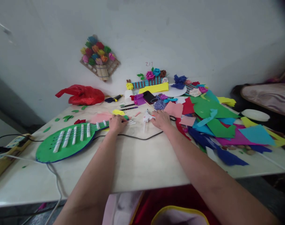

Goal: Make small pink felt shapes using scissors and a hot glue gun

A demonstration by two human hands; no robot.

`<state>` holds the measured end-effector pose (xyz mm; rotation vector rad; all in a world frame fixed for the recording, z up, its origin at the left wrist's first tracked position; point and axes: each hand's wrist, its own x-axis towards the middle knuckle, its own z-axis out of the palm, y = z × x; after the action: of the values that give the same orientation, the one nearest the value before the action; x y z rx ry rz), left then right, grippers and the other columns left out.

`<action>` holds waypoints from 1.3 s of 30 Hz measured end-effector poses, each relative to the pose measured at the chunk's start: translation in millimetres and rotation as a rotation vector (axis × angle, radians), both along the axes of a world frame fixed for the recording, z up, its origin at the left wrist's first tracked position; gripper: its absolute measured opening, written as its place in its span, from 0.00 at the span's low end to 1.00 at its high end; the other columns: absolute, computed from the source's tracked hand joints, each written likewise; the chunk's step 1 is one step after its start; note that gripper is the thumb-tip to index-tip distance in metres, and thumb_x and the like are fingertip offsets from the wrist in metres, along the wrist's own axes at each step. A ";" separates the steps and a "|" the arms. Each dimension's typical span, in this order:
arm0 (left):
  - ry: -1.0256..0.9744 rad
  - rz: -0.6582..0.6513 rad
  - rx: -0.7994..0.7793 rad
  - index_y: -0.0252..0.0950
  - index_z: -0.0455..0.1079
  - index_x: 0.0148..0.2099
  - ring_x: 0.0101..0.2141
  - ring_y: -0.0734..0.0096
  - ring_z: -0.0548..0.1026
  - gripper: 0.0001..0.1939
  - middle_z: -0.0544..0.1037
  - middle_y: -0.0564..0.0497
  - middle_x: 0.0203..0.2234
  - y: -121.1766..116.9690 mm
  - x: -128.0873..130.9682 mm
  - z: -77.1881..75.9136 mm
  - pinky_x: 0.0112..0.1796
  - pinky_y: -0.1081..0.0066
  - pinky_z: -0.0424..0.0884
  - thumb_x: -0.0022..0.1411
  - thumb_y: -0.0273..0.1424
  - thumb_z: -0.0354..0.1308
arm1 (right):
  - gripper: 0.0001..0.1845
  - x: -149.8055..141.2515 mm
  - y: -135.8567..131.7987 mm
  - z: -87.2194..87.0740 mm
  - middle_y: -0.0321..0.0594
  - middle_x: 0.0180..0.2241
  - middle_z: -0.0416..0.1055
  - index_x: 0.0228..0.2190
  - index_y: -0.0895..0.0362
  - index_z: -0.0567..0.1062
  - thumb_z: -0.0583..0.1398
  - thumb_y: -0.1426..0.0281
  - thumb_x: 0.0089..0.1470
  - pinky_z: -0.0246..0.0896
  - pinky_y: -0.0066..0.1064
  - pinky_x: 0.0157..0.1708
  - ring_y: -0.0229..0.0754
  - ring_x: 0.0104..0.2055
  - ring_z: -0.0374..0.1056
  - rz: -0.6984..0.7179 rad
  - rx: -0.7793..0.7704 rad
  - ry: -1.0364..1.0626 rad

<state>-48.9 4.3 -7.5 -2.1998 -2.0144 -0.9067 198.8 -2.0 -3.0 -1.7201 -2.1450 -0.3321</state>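
A flat green guitar-shaped craft (pixel 72 140) lies on the left of the table, with white rolled strips across its body and neck and a dark blue edge. My left hand (pixel 117 123) is closed over the end of its neck, hiding part of it. Several thin white paper rolls (pixel 131 122) lie just right of those fingers. A small white glue gun (pixel 147 117) rests at the middle. My right hand (pixel 161 119) has its fingers closed at the glue gun's right side; the fingertips are partly hidden.
Coloured paper sheets (pixel 205 107) heap up on the right. Behind lie a phone (pixel 149 97), blue-grey yarn (pixel 159 104), pens (pixel 129 108), scissors (pixel 110 100) and a red plastic bag (pixel 86 95). A black cord (pixel 142 138) crosses the table; a power strip (pixel 11 153) sits far left.
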 end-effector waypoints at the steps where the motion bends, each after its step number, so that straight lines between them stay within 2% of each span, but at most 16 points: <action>1: -0.015 0.002 0.006 0.42 0.76 0.26 0.42 0.49 0.68 0.04 0.78 0.45 0.34 0.5 -0.5 0.0 0.42 0.59 0.59 0.46 0.34 0.63 | 0.20 0.1 -0.2 0.0 0.52 0.42 0.70 0.44 0.61 0.72 0.52 0.65 0.52 0.52 0.40 0.43 0.53 0.46 0.61 -0.005 0.022 0.003; 4: -0.072 0.018 0.036 0.40 0.76 0.27 0.41 0.51 0.69 0.05 0.78 0.44 0.32 2.2 -2.3 1.9 0.40 0.61 0.61 0.48 0.35 0.62 | 0.20 0.0 -0.1 0.5 0.52 0.41 0.71 0.43 0.61 0.73 0.53 0.65 0.52 0.50 0.41 0.43 0.53 0.44 0.61 0.009 0.094 0.021; 8: -0.221 0.040 0.025 0.37 0.76 0.31 0.33 0.60 0.73 0.10 0.78 0.45 0.29 2.6 1.1 7.7 0.34 0.66 0.63 0.51 0.37 0.58 | 0.18 -6.4 -0.5 2.8 0.50 0.39 0.72 0.42 0.60 0.74 0.53 0.66 0.52 0.49 0.40 0.44 0.51 0.44 0.62 0.068 0.169 0.100; 11: -0.355 -0.073 -0.027 0.37 0.75 0.31 0.29 0.64 0.73 0.10 0.78 0.49 0.26 0.0 12.5 11.5 0.31 0.69 0.63 0.50 0.38 0.58 | 0.17 -17.7 -1.2 4.6 0.46 0.38 0.73 0.42 0.59 0.74 0.53 0.66 0.54 0.52 0.37 0.43 0.47 0.43 0.65 0.152 0.138 0.279; 14: -0.374 -0.212 -0.033 0.37 0.75 0.29 0.28 0.67 0.72 0.10 0.77 0.50 0.24 -4.3 27.6 13.6 0.31 0.71 0.64 0.51 0.37 0.58 | 0.17 -28.8 -1.8 5.9 0.42 0.34 0.75 0.40 0.57 0.75 0.53 0.62 0.55 0.57 0.31 0.37 0.41 0.36 0.67 0.205 0.001 0.571; 17: -0.304 -0.298 0.030 0.37 0.75 0.29 0.29 0.68 0.71 0.07 0.76 0.50 0.25 -8.9 40.2 15.1 0.33 0.70 0.64 0.49 0.35 0.60 | 0.18 -34.0 -2.5 7.4 0.39 0.26 0.74 0.31 0.58 0.74 0.53 0.58 0.55 0.57 0.27 0.26 0.36 0.27 0.66 0.289 -0.272 0.897; 20: -0.256 -0.356 0.082 0.38 0.75 0.29 0.29 0.68 0.70 0.06 0.74 0.50 0.24 -13.2 47.7 17.0 0.34 0.69 0.64 0.49 0.34 0.61 | 0.13 -33.2 -2.9 8.6 0.38 0.22 0.72 0.26 0.60 0.72 0.56 0.63 0.52 0.51 0.23 0.17 0.32 0.19 0.62 0.304 -0.497 1.177; 23: -0.289 -0.387 0.099 0.38 0.75 0.28 0.29 0.67 0.69 0.05 0.74 0.49 0.24 -15.8 51.2 17.9 0.33 0.68 0.64 0.49 0.34 0.61 | 0.06 -30.3 -1.9 8.3 0.38 0.20 0.71 0.24 0.60 0.71 0.59 0.70 0.49 0.49 0.21 0.15 0.29 0.17 0.59 0.296 -0.570 1.355; 28: -0.503 -0.393 0.081 0.38 0.75 0.27 0.30 0.66 0.71 0.08 0.76 0.49 0.26 -15.0 53.6 14.9 0.34 0.67 0.64 0.44 0.36 0.64 | 0.05 -26.1 0.6 6.1 0.37 0.17 0.71 0.24 0.60 0.70 0.62 0.72 0.45 0.49 0.21 0.13 0.29 0.15 0.59 0.316 -0.631 1.448; 33: -0.889 -0.425 -0.025 0.34 0.74 0.28 0.29 0.68 0.72 0.14 0.76 0.48 0.26 -16.3 57.4 13.9 0.33 0.69 0.65 0.38 0.37 0.68 | 0.08 -23.0 -1.8 8.6 0.36 0.18 0.72 0.25 0.60 0.72 0.63 0.68 0.44 0.52 0.21 0.15 0.30 0.15 0.61 0.468 -0.703 1.426; 36: -1.061 -0.477 -0.074 0.33 0.74 0.30 0.27 0.71 0.71 0.17 0.76 0.49 0.25 -15.8 59.3 12.8 0.30 0.71 0.65 0.37 0.36 0.69 | 0.10 -22.8 -3.4 10.3 0.38 0.18 0.72 0.22 0.61 0.71 0.64 0.67 0.43 0.53 0.22 0.15 0.30 0.16 0.61 0.458 -0.718 1.404; 39: -1.177 -0.497 -0.121 0.34 0.74 0.33 0.25 0.74 0.70 0.19 0.75 0.51 0.24 -14.0 62.1 10.8 0.30 0.72 0.64 0.35 0.35 0.70 | 0.09 -24.3 -2.7 9.5 0.36 0.18 0.71 0.24 0.60 0.72 0.64 0.67 0.44 0.52 0.21 0.15 0.29 0.16 0.60 0.431 -0.675 1.458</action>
<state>13.2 -9.7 3.3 -2.5440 -1.7237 -2.6840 174.6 -4.7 6.6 -0.9783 -1.3434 1.4290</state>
